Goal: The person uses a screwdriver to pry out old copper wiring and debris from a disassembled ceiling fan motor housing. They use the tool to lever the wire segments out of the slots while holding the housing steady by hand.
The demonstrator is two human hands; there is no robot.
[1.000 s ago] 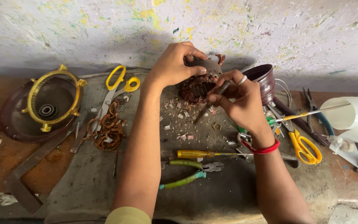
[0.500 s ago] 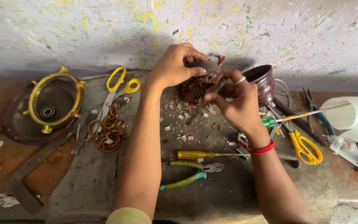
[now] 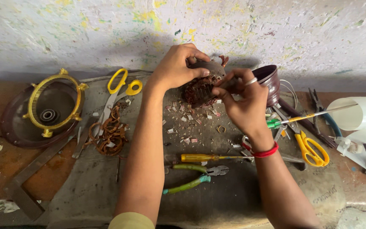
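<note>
My left hand (image 3: 178,66) grips a round motor stator (image 3: 201,87) with reddish-brown copper windings, held on edge on the workbench near the wall. My right hand (image 3: 243,101) presses against the stator's right side, thumb and fingers pinched at the winding; whether a thin tool is between them is hard to tell. Small bits of pink and white insulation (image 3: 187,123) lie scattered on the grey mat (image 3: 85,191) below the stator. A red band (image 3: 265,151) circles my right wrist.
Yellow-handled scissors (image 3: 121,87) and a coil of old copper wire (image 3: 109,131) lie left. A yellow ring frame on a dark dish (image 3: 49,106) sits far left. Screwdriver (image 3: 208,157), green pliers (image 3: 193,176), more scissors (image 3: 312,148), a dark cup (image 3: 270,80) and white tube (image 3: 359,112) lie nearby.
My right hand has shifted up and closer against the stator, and the thin tool seen slanting from it earlier no longer shows. The left hand keeps its grip.
</note>
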